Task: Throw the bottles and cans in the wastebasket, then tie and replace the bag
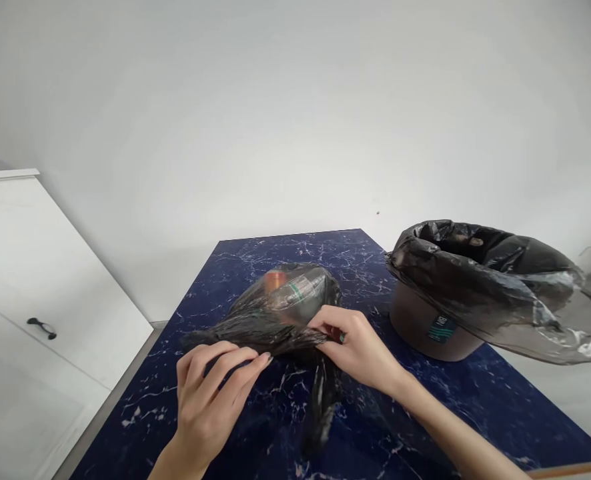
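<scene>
A thin black plastic garbage bag (245, 319) lies on the blue marbled table, bunched around its contents. Through the stretched film show an orange-red item (275, 280) and a clear-looking piece with green and white markings (298, 291); their kinds are not clear. My right hand (353, 340) pinches the gathered plastic between thumb and fingers at the bag's right side. With bent fingers, my left hand (215, 387) grips the near edge of the same bag, its thumb mostly hidden. Below my right hand a twisted strip of the bag (321, 407) hangs toward me.
To the right stands a brownish trash bin (415, 323) with a black liner (480, 273) folded over its rim and spreading past the table's side. The blue marbled table (320, 243) meets a white wall at the back. A white cabinet (35, 267) with a dark handle is at left.
</scene>
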Action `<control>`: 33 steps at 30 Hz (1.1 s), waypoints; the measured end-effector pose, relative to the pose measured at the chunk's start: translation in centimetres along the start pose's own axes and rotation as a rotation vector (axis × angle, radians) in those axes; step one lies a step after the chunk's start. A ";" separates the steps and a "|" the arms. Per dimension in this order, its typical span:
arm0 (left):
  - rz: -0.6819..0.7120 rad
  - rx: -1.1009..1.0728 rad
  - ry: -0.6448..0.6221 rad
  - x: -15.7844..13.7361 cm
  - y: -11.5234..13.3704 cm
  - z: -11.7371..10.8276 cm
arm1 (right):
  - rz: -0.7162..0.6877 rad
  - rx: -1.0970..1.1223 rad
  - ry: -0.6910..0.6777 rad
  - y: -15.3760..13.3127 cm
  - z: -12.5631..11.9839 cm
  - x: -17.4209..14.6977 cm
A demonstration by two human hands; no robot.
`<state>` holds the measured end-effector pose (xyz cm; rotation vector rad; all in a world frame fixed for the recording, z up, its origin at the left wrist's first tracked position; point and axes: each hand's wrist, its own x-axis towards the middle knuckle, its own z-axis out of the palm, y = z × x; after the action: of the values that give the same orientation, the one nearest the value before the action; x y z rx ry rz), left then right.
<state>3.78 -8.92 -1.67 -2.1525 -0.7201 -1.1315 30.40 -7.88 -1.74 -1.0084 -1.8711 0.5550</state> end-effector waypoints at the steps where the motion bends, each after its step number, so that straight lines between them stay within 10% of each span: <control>1: -0.007 0.008 0.008 -0.4 0.0 -0.3 | 0.012 0.035 -0.020 0.0 -0.3 -0.2; 9: -0.061 -0.251 -0.223 -1.9 3.1 -0.6 | 0.008 -0.158 0.033 -1.7 -0.8 -1.0; 18: -0.096 -0.200 -0.196 1.2 4.7 2.0 | 0.002 -0.150 0.090 -3.3 -1.0 -1.2; 25: 0.062 -0.323 -0.633 -1.8 3.3 -1.1 | 0.150 -0.015 0.225 -3.5 -1.8 -1.6; 33: -0.162 -0.353 -0.651 3.1 4.0 -3.6 | 0.124 0.253 -0.074 -5.7 -2.3 -2.2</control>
<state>6.17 -13.64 1.58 -2.8523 -1.0480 -0.6474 30.59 -13.04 2.32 -0.9496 -1.7571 0.8895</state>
